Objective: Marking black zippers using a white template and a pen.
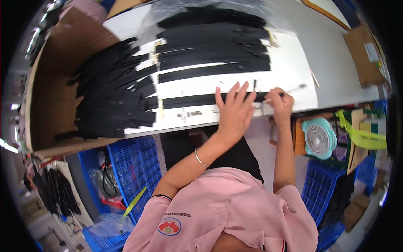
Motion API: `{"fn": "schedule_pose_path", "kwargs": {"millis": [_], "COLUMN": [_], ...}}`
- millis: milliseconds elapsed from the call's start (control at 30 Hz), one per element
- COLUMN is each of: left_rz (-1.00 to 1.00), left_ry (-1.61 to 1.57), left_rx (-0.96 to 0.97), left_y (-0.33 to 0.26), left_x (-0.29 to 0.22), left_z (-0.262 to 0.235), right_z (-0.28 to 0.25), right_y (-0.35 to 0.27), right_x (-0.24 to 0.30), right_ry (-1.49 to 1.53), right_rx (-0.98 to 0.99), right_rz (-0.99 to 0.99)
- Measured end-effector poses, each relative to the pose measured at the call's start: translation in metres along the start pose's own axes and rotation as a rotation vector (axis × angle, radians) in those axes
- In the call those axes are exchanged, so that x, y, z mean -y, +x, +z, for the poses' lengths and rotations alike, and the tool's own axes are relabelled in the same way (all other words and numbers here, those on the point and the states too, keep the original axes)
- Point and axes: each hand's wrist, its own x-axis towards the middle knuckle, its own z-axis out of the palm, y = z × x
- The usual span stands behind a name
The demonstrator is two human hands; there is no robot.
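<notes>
A long black fabric strip (189,101) lies along the near edge of a white board (294,63). My left hand (236,111) lies flat on the strip with its fingers spread, pressing near its right part. At the strip's right end my right hand (280,103) is pinched around a slim pen-like tool (300,87), whose pale end sticks out to the right; its exact kind is blurred. Beyond my hands, several black strips (210,46) lie side by side in a stack. Dark marks (189,114) show on the board near the strip.
At left an open cardboard box (50,96) holds a pile of black strips (113,101) that spills onto the board. Clear plastic (210,5) lies at the far side. A turquoise fan (319,138) stands below the table's right edge, near blue crates (319,185). Another cardboard box (365,56) sits far right.
</notes>
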Motion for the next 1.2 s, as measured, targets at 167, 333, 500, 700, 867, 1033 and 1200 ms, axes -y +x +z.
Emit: {"fn": "schedule_pose_path", "kwargs": {"millis": [167,333,500,700,867,1033,1200], "left_rz": [-0.070,0.011,-0.069,-0.241,-0.472,-0.492,-0.452], "left_ry": [0.009,0.025,-0.097,0.158,0.347,0.269,0.352], "left_rx": [0.089,0.083,0.109,-0.006,-0.193,-0.271,-0.456], "left_y": [-0.022,0.033,0.038,-0.048,-0.096,-0.080,-0.054], "left_x": [0.015,0.064,0.076,0.117,0.175,0.213,0.227], "left_z": [-0.017,-0.008,-0.031,-0.125,-0.184,-0.178,-0.176], "right_z": [0.002,0.007,0.005,0.008,0.008,0.009,0.011], "right_y": [-0.004,-0.002,0.000,0.001,0.001,0.002,0.003], "right_x": [-0.005,-0.005,-0.009,-0.006,-0.004,-0.005,-0.006], "right_ry": [0.030,0.031,0.015,-0.040,-0.041,-0.017,-0.009], "right_rx": [-0.182,-0.216,-0.217,-0.215,-0.198,-0.176,-0.200], "right_rz": [-0.154,-0.140,-0.079,-0.105,-0.075,-0.069,-0.066]}}
